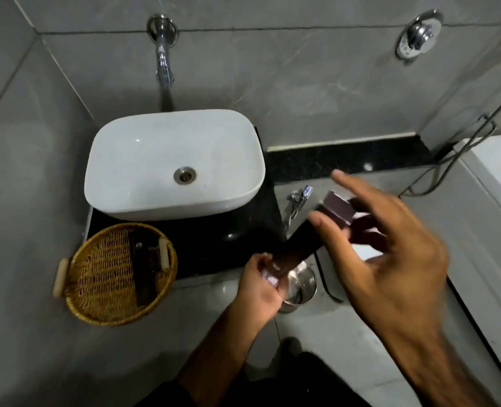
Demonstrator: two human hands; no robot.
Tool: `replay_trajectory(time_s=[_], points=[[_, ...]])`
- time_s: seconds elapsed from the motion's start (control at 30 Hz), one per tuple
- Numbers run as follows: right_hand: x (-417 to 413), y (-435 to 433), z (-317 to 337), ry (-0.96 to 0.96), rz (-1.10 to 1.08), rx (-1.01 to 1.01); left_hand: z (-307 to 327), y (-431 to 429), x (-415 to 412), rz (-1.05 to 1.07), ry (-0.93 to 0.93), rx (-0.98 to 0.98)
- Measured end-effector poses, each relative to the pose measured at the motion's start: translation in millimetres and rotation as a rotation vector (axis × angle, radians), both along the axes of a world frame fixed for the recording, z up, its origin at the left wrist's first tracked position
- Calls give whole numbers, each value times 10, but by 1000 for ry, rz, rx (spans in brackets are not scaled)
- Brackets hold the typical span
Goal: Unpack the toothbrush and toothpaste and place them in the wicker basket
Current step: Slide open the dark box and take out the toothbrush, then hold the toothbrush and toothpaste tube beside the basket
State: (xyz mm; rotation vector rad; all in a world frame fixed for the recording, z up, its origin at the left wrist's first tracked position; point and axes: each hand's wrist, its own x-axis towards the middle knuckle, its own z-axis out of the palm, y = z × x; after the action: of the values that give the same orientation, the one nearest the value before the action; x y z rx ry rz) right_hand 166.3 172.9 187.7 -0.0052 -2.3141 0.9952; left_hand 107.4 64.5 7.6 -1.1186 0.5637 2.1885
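I see my left hand (262, 284) low in the middle of the view, fingers curled tight around the near end of a long dark box (305, 245). The box slants up and to the right, and its far end stands open, a purple flap (338, 208) folded back. My right hand (390, 251) hangs over that open end, blurred, with the fingers spread wide and the index finger pointing away toward the far wall; I cannot tell whether any fingertip touches the box. Whether it holds the toothbrush or the toothpaste, I cannot read.

To the left, the round wicker basket (96, 292) sits on the near left corner of the black counter (214, 245), partly overhanging it. A dark, flat, long packet (144, 273) lies inside it, toward its right side. Just beyond the basket is the white basin (143, 160), with a chrome tap (164, 63) on the wall above. A shiny steel bucket (300, 284) stands on the floor under my hands.
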Motion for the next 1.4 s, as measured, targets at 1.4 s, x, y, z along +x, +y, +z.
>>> replay_trajectory(time_s=[1.4], points=[[-63,1899,-3330,-1295,56,-531,-29,1068,545,284,32,-184]])
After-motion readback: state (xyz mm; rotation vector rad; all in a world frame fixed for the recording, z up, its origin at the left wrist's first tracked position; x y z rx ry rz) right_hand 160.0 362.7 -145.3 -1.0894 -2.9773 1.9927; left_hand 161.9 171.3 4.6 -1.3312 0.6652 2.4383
